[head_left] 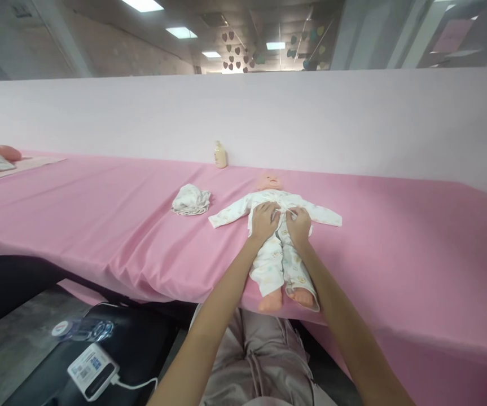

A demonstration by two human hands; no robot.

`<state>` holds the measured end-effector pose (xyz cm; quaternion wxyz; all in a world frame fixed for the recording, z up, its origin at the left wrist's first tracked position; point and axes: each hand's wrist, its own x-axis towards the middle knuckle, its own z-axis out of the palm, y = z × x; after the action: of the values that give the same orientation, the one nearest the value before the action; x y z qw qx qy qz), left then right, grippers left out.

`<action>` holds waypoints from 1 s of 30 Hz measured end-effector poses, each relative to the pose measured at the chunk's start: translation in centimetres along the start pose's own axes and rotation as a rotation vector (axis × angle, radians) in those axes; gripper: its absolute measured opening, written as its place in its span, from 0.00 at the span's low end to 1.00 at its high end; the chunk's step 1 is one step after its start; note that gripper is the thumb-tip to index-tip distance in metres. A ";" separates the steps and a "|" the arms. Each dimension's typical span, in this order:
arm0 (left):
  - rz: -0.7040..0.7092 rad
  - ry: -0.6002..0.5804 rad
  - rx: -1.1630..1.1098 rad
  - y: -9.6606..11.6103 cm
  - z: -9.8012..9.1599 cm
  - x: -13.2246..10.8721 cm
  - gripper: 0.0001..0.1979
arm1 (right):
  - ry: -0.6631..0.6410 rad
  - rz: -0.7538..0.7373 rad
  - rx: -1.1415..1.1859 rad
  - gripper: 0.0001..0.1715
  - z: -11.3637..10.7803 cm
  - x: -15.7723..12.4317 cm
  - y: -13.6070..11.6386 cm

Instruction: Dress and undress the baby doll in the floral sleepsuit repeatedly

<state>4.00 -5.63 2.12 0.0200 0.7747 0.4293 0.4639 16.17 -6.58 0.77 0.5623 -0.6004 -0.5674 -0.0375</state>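
Observation:
A baby doll [270, 182] lies on its back in a white printed wrap shirt [268, 196] and matching trousers [268, 265], its bare feet toward me. Both my hands are at the front of its shirt. My left hand [265, 221] is closed at the doll's waist, its fingertips pinching a thin white tie. Just beside it, my right hand [298, 226] is closed on a white tie [290, 212] that stretches between the hands. The doll's sleeves are spread out to both sides. My fingers partly hide the ties.
A folded white cloth [191, 199] lies left of the doll on the pink tablecloth [395, 237]. A lotion bottle [220, 155] stands by the wall. Another doll [4, 153] lies far left. A black chair [141, 332] below holds a water bottle [83, 329] and a white device [93, 371].

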 end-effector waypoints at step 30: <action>-0.110 -0.069 -0.065 0.8 -0.6 0.7 0.08 | -0.060 0.104 0.354 0.08 -1.0 -0.2 -1.8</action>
<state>4.16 -5.84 3.32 0.0856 0.7643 0.4551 0.4488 15.41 -7.91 2.17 0.6434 -0.5212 -0.5498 0.1099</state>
